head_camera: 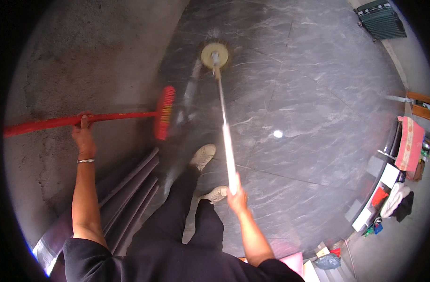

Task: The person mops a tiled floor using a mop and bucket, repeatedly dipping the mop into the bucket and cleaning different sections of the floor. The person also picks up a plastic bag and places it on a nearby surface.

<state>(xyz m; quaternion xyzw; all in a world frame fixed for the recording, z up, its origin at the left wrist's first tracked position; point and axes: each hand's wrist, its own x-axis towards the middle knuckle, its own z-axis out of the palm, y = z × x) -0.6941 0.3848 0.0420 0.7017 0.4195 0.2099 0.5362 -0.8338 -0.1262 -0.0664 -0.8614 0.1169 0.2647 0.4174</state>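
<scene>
My left hand (84,135), a bracelet at its wrist, grips the red handle of a broom (126,115). This broom is held sideways, its red and yellow head (163,113) pointing right and slightly blurred. In my right hand (238,197) is a white and metal pole (228,153). The pole runs away from me to a round, pale yellow disc-shaped head (215,55), which looks like a spin mop's. A dark fringe shows around the disc, over the grey marbled tile floor (306,116).
Bare concrete wall (77,53) rises on the left. Dark stacked panels (130,197) lean beside my left leg. A green suitcase (381,21) stands at the far right. Along the right edge are a low cabinet (389,176), a pink cloth (409,143) and white shoes (395,199).
</scene>
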